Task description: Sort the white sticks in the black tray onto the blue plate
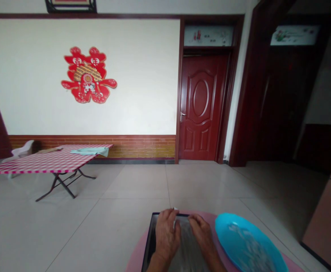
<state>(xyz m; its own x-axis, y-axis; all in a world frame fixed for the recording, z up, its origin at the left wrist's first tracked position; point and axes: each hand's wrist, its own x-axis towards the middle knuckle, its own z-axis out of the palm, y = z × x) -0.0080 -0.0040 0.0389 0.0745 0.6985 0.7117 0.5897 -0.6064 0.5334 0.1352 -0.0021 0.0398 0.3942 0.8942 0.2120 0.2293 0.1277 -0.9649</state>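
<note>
Both of my hands rest at the far end of a dark rectangular metal tray [151,241] that lies on a round pink table [138,255]. My left hand [167,234] lies palm down with its fingers curled over the tray's far rim. My right hand [201,230] lies beside it, with its fingers bent and pressed on a small whitish thing [176,221] between the two hands that I cannot make out. The tray's surface looks grey and streaked.
A blue plastic bowl [247,245] holding pale pieces sits to the right of the tray. A folding table [44,160] with a red checked cloth stands at the left. A red door [201,107] is in the far wall. A brown cabinet [328,223] stands at the right.
</note>
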